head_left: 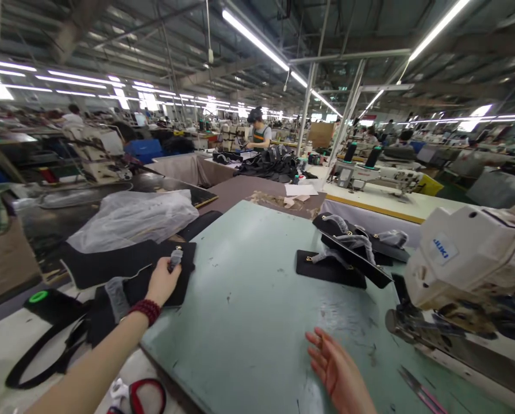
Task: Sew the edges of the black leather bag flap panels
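Fluorescent strips run down the ceiling of a long sewing hall, and below them my pale green table (257,299) stretches out, scuffed and mostly bare in the middle. At its left edge my left hand (162,282) is pinched shut on a small grey tab (175,257) that belongs to a flat black fabric panel (154,276) lying partly over the table's edge. My right hand (337,368) hovers low over the table, open, palm turned inward, fingers spread, holding nothing.

I judge the main risk to be the grip: I hold only the little tab, so the panel could drag, fold over or slide off the edge onto the dark straps (50,345) below. It also overlaps other black pieces just beside it under a crumpled clear plastic bag (132,218), so a neighbouring piece could come along with it. My right hand is near a pair of thread snips (421,391) and the white sewing machine (468,259), whose needle area is a hazard if I reach across carelessly.

The panel looks matt black, limp and thin, with a straight cut edge; the tab is grey, narrow, and stands up between my fingers. Well apart, across the table, a stack of similar black pieces with grey tabs (348,253) lies near the machine. Another person (260,133) works far off.
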Tool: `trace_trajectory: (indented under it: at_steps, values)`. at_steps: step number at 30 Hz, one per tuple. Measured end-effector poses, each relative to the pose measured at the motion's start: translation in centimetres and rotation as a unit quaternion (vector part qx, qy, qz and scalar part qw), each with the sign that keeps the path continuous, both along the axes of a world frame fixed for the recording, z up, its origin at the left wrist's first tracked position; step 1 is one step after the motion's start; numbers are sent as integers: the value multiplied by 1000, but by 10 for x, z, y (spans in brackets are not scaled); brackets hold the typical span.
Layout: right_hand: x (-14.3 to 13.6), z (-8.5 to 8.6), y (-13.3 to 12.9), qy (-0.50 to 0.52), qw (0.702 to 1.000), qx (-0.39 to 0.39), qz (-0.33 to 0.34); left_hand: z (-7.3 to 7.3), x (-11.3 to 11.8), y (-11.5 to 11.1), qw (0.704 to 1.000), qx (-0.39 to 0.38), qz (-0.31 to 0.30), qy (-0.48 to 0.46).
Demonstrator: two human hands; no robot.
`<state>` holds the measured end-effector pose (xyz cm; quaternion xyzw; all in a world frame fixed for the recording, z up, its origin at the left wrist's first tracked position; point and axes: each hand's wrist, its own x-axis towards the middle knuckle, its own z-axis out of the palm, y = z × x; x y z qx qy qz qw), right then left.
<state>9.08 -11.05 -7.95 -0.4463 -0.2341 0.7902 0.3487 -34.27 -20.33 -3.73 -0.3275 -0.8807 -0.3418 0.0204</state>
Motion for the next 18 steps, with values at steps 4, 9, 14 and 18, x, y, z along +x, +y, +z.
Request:
trace_trajectory:
  at_steps: [4, 9, 14, 18]
  values:
    - [7, 12, -7, -109, 983, 143, -24, 3, 81, 10, 971, 1, -238, 31]
    - [23, 56, -6, -257, 893, 369, 5, 29, 170, 15, 838, 33, -528, 136]
    - [32, 63, -36, -160, 904, 307, 250, 44, 215, 26, 742, 174, -604, 235]
    - [43, 57, -35, -178, 919, 340, 88, 24, 234, 38, 883, 206, -423, -3]
